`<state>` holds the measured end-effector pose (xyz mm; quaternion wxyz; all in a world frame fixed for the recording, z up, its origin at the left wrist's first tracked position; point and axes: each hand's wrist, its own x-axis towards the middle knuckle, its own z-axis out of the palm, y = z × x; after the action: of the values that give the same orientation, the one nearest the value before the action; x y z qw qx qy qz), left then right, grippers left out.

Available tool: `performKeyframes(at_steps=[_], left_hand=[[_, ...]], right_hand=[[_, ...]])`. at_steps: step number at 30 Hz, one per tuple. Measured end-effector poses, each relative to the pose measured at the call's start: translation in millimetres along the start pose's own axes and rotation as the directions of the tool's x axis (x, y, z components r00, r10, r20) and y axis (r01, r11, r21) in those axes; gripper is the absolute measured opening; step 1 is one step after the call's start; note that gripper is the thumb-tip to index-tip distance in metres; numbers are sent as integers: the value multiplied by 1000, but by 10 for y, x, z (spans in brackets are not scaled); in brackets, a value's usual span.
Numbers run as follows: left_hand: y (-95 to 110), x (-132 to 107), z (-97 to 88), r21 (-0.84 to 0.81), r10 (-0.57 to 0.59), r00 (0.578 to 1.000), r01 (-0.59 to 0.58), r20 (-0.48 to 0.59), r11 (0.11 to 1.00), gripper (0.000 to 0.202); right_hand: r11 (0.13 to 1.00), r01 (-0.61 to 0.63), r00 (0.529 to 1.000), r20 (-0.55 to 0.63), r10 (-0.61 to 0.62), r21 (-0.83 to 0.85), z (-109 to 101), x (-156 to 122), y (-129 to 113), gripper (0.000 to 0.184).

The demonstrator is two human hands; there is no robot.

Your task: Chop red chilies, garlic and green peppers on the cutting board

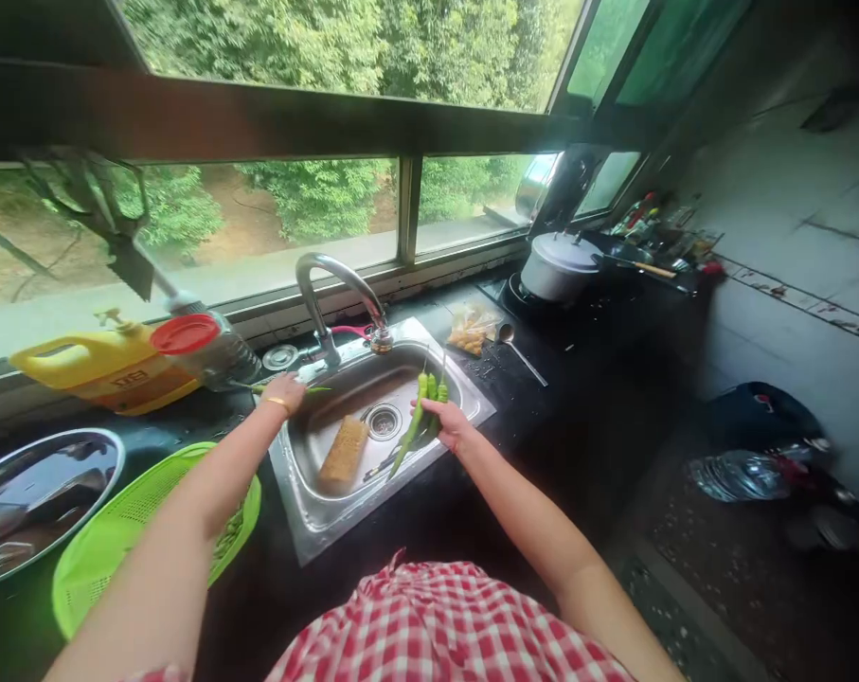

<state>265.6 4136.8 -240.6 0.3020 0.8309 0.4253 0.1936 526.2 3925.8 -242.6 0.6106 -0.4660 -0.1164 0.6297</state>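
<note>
The left arm reaches up from the lower left of the frame; its left hand [285, 391] is back-up, above the left rim of the rectangular stainless-steel sink [315, 542]. The fingers are curled around a slender green chili pepper [319, 388], its long axis nearly level, one end pointing left, the other right. The right arm slants up from the lower right to the middle, where the right hand [449, 422] has its fingers closed around a bunch of long green chili peppers [415, 421] over the sink's right part, stems upward, tips down-left. Dark characters on the yellow plastic jug [66, 365], left, are too blurred to read.
</note>
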Motion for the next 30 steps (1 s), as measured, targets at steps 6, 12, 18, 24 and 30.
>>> performKeyframes(at_steps=[6, 12, 18, 24, 30], left_hand=[[509, -68, 257, 183, 183, 970, -211, 159, 960, 6], [1127, -181, 901, -238, 248, 968, -234, 33, 943, 21], [1015, -240, 1024, -399, -86, 994, 52, -68, 915, 35], [1245, 190, 1309, -278, -276, 933, 209, -229, 938, 41], [1285, 326, 1435, -190, -215, 966, 187, -141, 964, 46]], right_hand=[[973, -233, 967, 110, 231, 2, -5, 454, -59, 9], [944, -318, 930, 222, 292, 89, 283, 931, -48, 11], [976, -215, 954, 224, 200, 45, 525, 1166, -40, 15], [971, -197, 959, 235, 161, 136, 502, 1226, -143, 13], [978, -118, 986, 136, 95, 173, 312, 1385, -456, 10]])
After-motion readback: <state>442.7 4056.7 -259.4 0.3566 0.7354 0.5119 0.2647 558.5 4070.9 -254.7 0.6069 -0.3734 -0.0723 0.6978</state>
